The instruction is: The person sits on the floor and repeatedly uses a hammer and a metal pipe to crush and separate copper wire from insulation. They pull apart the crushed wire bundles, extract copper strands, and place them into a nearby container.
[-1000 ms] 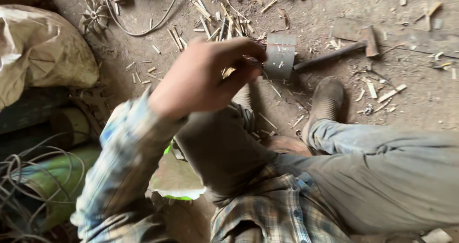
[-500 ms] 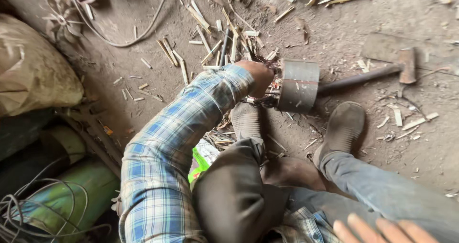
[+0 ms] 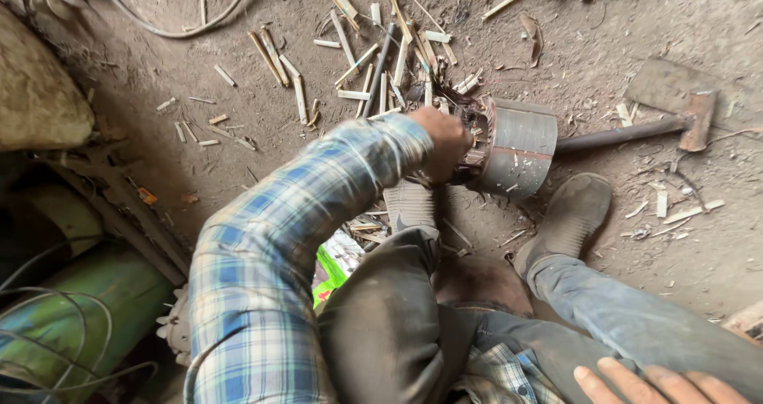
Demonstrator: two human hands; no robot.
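From the head camera, looking down over the person's knees, the left hand reaches forward in a blue-checked sleeve and closes its fingers on the tangle of dark windings at the open end of a grey metal cylinder, a motor stator by its look. The cylinder lies on its side on the dusty ground just ahead of two worn shoes, between the feet. A hammer lies on the dirt just behind the cylinder, its handle running right to a rusty head. Pale wood splinters are scattered beyond the hand. The right hand lies flat and open on the right thigh at the bottom edge, holding nothing. A green drum with loose wire sits at the lower left
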